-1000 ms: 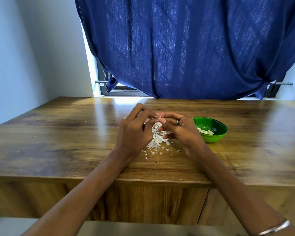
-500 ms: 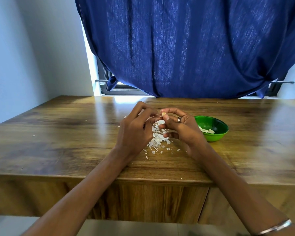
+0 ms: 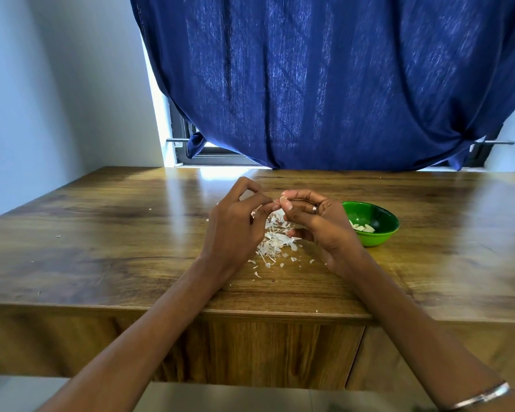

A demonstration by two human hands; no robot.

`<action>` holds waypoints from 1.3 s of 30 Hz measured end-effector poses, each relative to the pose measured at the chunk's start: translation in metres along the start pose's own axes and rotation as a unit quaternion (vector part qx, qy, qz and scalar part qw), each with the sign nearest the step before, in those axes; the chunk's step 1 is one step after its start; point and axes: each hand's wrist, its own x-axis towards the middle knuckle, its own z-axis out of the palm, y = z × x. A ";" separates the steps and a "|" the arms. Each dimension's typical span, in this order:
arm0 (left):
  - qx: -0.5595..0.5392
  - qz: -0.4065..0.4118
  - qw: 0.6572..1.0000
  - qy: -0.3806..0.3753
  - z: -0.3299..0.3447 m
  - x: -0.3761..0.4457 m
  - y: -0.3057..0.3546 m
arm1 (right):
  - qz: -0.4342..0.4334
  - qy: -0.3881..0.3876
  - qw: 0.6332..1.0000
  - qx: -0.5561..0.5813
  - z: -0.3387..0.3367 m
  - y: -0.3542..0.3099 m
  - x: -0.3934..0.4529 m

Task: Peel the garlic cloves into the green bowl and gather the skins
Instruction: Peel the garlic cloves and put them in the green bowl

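Mid-task, we judge: peeled cloves [image 3: 362,227] sit in the green bowl [image 3: 381,237]. Right hand [image 3: 318,221] pinches a garlic clove [image 3: 283,200]; left hand [image 3: 235,230] pinches its skin. Skin pile [image 3: 275,242] on the bench [image 3: 101,233] not yet gathered.

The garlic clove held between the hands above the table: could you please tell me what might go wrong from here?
1. The garlic clove is pinched only at the fingertips of the right hand while the left hand picks at it; it may slip and drop into the pile of skins.
2. Loose skins already lie scattered on the table; more could drift further and be harder to gather.
3. The green bowl sits right beside the right hand, so a nudge might shift it.
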 end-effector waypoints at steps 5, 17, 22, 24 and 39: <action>-0.036 -0.020 0.999 0.028 0.000 0.001 -0.003 | -0.008 0.009 1.000 -0.025 0.000 0.000 0.000; -0.219 -0.104 0.970 -0.009 -0.002 0.006 0.005 | -0.014 -0.008 0.999 -0.042 -0.003 0.000 -0.002; -0.211 -0.098 0.972 -0.042 -0.003 0.007 0.008 | -0.009 -0.023 0.999 -0.043 -0.002 0.001 0.000; -0.199 -0.089 0.975 -0.045 -0.002 0.007 0.008 | -0.010 -0.027 0.999 -0.044 -0.001 0.002 0.001; -0.115 -0.029 0.993 0.020 0.002 0.007 0.004 | -0.010 -0.042 0.999 0.021 0.004 0.004 0.001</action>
